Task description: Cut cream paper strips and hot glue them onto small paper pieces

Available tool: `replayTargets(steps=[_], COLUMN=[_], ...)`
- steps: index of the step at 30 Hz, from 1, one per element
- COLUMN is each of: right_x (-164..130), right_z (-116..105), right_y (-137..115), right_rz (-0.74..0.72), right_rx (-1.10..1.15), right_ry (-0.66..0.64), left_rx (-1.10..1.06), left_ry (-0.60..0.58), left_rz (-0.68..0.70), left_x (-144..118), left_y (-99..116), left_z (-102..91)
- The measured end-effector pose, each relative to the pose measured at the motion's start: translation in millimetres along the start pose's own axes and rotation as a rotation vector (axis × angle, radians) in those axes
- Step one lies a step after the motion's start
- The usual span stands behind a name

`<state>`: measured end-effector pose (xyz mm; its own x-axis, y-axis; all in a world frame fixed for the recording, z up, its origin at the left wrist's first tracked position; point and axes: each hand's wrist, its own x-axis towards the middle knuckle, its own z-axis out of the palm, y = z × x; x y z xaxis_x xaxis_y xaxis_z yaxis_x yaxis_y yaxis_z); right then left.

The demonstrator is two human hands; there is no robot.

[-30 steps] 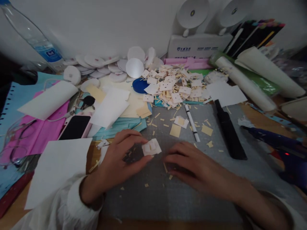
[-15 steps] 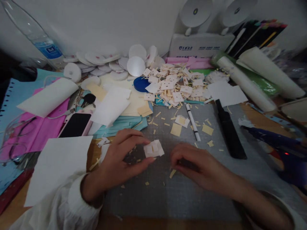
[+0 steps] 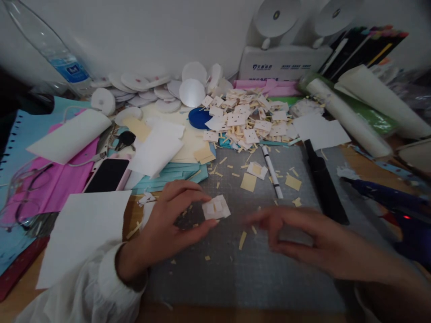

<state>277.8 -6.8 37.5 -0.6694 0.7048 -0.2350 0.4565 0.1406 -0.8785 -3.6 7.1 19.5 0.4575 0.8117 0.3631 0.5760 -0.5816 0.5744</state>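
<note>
White paper piece [image 3: 216, 208] is in the left hand [image 3: 171, 224], with the grey mat [image 3: 235, 282] under it. The thumb pinches it at the near edge and the fingers pinch it at the far edge. It has a smaller bit on top, with a bit of yellow in the middle. The right hand [image 3: 303, 237] is near it but apart, with its pointing finger stuck out toward it. That hand is blurry, so I cannot tell if it holds anything.

A yellow strip [image 3: 242, 241] lies on the mat between the two hands. Farther back are a yellow square [image 3: 248, 182], a white pen [image 3: 272, 172] with black bands, and a long black thing [image 3: 325, 184]. At the far right is a dark blue glue gun [image 3: 387, 195] with a small red light.

Behind the mat is a big heap of small white cards [image 3: 236, 120], many with dark dots. A round blue lid [image 3: 199, 118] is just beside the heap. White round discs [image 3: 191, 93] are piled along the wall. On the left are a phone [image 3: 109, 176], a bright pink sheet [image 3: 63, 184] and a plain white sheet [image 3: 84, 229].
</note>
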Motion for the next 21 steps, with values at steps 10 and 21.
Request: replayTargets(steps=[10, 21], right_x=[15.0, 20.8], right_z=[9.6, 21.5], right_y=[2.8, 6.4], right_rz=[-0.105, -0.145], right_rx=[-0.115, -0.379], right_ry=[-0.154, -0.129], left_rx=[0.008, 0.008], left_ry=[0.003, 0.01], left_rz=[0.002, 0.001], left_x=[-0.1, 0.2], left_y=[0.4, 0.5], left_z=[0.0, 1.1])
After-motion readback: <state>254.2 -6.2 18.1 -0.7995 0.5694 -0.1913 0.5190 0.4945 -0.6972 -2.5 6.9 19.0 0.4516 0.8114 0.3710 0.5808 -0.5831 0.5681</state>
